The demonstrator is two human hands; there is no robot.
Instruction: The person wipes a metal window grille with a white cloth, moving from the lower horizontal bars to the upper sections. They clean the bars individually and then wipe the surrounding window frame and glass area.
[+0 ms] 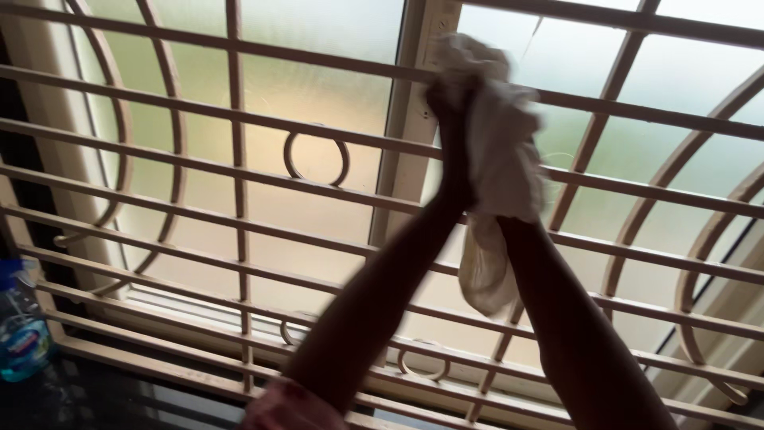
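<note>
Both hands raised together at upper centre of the frame, left hand [452,127] and right hand [509,171] bunched around a pale cloth [497,135], pressed against the window grille [239,191] bars, loose end dangling below.

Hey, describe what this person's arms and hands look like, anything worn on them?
Both forearms are bare, with no watch or bangle showing. The left hand wears no glove that can be made out; the right hand is mostly hidden by a pale cloth. A pinkish patterned sleeve edge shows by the left elbow.
</note>
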